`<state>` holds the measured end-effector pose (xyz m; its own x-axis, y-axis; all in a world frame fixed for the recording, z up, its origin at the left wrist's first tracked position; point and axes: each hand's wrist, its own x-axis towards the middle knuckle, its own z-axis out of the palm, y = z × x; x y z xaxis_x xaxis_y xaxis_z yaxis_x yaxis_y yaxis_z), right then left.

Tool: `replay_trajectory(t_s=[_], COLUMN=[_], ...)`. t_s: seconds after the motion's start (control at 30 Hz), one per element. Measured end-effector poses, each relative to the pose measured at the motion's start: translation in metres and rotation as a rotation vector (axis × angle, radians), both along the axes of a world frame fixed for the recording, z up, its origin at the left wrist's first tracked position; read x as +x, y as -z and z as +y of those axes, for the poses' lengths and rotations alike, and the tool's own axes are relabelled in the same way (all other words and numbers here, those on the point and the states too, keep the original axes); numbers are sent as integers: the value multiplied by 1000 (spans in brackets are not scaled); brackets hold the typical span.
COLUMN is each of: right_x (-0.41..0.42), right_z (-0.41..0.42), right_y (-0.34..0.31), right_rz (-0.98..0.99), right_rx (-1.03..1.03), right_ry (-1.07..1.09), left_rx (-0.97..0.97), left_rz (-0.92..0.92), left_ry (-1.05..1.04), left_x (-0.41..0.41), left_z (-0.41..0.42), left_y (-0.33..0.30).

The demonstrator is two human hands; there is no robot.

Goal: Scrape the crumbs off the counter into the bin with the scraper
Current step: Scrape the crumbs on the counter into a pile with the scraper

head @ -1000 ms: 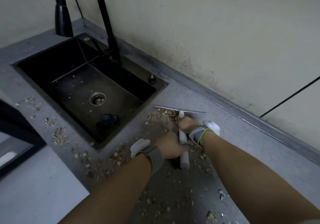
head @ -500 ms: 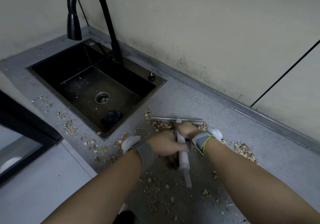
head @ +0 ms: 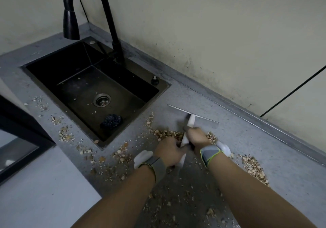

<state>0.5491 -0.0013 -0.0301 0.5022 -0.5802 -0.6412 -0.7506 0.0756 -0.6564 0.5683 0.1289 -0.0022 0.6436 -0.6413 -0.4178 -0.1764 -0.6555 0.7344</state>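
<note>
The scraper [head: 191, 120] is T-shaped, with a white handle and a thin wide metal blade. Its blade lies on the grey counter [head: 247, 139] to the right of the sink, past a band of tan crumbs [head: 165, 133]. My left hand [head: 168, 152] grips the lower handle and my right hand [head: 197, 137] grips it higher up. More crumbs [head: 254, 167] lie in a pile to the right of my right forearm, and scattered crumbs cover the counter's front strip. No bin is in view.
A black sink [head: 91, 86] with a tall black faucet [head: 98, 15] sits at the left, holding a dark scrubber [head: 111, 121]. A beige wall [head: 211, 33] borders the counter's back edge. A dark-framed appliance [head: 15, 139] is at the far left.
The scraper's blade has moved away from me toward the wall, leaving the band of crumbs between the blade and my hands. The view has shifted, so the sink sits lower and more to the right.
</note>
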Motion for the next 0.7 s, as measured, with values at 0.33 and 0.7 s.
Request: replay_trajectory(t_s=[0.33, 0.7], right_x=[34, -31], right_z=[31, 72], right_y=[-26, -47], right_rz=[-93, 60], right_rx=[-132, -469], right_ry=[-49, -472], left_rx=[9, 564], left_rz=[-116, -409], left_ry=[4, -42], left_x=[20, 1], left_z=[38, 93], left_y=[-24, 8])
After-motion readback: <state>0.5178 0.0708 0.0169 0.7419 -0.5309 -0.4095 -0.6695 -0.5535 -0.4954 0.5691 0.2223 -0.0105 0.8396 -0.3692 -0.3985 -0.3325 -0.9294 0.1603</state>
